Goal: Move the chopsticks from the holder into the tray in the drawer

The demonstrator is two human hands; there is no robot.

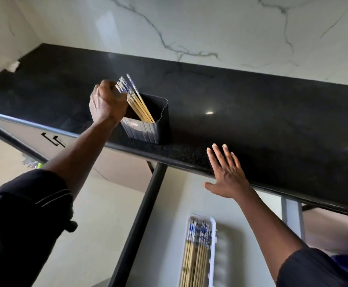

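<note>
A dark grey ribbed holder (150, 129) stands near the front edge of the black counter. Several bamboo chopsticks (136, 101) with blue-and-white patterned tops lean out of it to the left. My left hand (106, 103) is closed around their upper ends, beside the holder's left rim. My right hand (228, 172) is spread flat, fingers apart, resting on the counter's front edge and holding nothing. Below, in the open drawer, a white tray (212, 253) holds several more chopsticks (197, 251) lying lengthwise.
The black counter (252, 121) runs under a white marbled wall (189, 23). The open drawer's dark side rail (140, 220) slants down the middle. A cabinet front with a black handle (54, 139) is at the left below the counter.
</note>
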